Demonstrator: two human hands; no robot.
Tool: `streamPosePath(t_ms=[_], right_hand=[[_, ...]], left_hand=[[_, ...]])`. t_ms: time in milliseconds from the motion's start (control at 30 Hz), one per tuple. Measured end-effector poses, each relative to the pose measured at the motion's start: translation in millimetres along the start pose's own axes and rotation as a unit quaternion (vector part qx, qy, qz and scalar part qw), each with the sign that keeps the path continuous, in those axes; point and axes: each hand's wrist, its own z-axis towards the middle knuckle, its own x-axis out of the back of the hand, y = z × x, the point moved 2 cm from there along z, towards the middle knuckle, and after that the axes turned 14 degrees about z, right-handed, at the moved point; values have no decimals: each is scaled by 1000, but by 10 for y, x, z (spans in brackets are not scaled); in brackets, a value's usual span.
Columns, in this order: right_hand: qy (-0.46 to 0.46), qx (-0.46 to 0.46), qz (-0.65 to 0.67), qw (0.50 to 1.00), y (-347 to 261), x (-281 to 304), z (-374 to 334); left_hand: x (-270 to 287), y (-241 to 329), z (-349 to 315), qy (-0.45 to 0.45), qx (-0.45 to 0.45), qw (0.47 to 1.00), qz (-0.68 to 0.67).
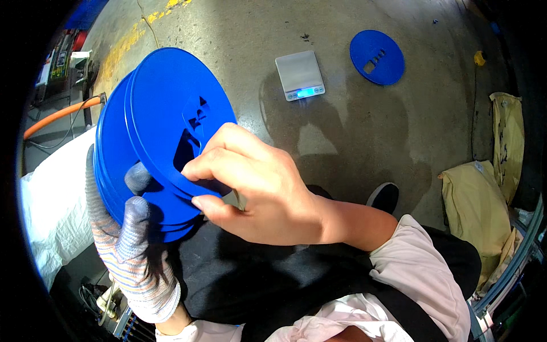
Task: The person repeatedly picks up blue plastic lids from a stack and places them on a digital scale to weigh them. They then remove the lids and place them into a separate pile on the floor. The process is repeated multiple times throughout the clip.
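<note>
Several round blue discs, thin and flat, make up a stack (111,137) on my left side. My left hand (135,251), in a striped knit glove with grey fingertips, is closed round the stack's lower left edge, its fingers partly behind and between the discs. The front disc (162,85) leans apart from the others and has dark cutouts near its middle. My bare right hand (265,191) pinches the lower right rim of this disc between thumb and fingers. Its other fingertips are partly hidden.
A small digital scale (298,68) with a lit display stands on the concrete floor. Right of it lies another blue disc (387,60) with cutouts. Tan paper sacks (476,205) are at the right, a white sack (57,211) at the left, beside an orange hose (60,118).
</note>
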Motion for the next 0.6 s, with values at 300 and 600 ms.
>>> streamPosePath(t_ms=[300,600], right_hand=[[-2,-88,36,995,58,80,-44],[20,-181,78,980,344,252,-186]], left_hand=[[59,54,-67,52,-50,997,-29],[-12,6,-74,48,-49,997,-42]])
